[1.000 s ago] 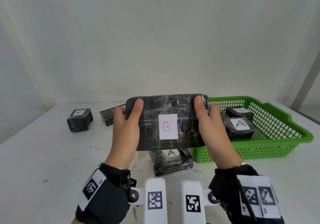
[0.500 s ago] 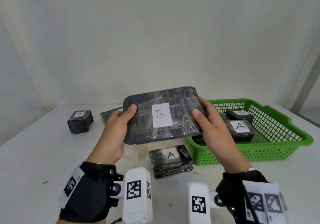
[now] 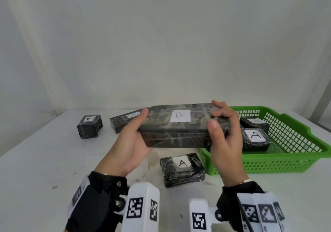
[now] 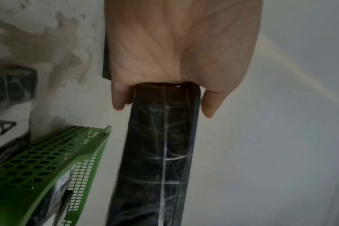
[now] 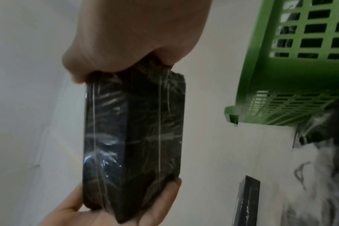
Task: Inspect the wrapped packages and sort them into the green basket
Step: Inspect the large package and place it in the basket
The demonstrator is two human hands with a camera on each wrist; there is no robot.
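Observation:
I hold a long black wrapped package [image 3: 177, 133] with a white "B" label above the table, its label face turned up. My left hand [image 3: 131, 138] grips its left end, thumb on top and fingers beneath. My right hand [image 3: 223, 129] grips the right end the same way. The wrist views show the package [image 4: 161, 152] [image 5: 133, 137] end-on between palm and fingers. The green basket [image 3: 286, 160] sits to the right and holds two "A" packages [image 3: 255, 137]. Another "A" package [image 3: 182, 169] lies on the table below the held one.
A small cube-shaped "A" package [image 3: 89, 126] stands at the back left. A long flat package [image 3: 123, 122] lies behind my left hand, partly hidden. The white table [image 3: 44, 169] meets a pale wall at the back; a grey post [image 3: 322, 99] rises at the right.
Both hands have tipped the "B" package from facing me upright to lying nearly flat, label up. The right hand's fingers have shifted around the right end.

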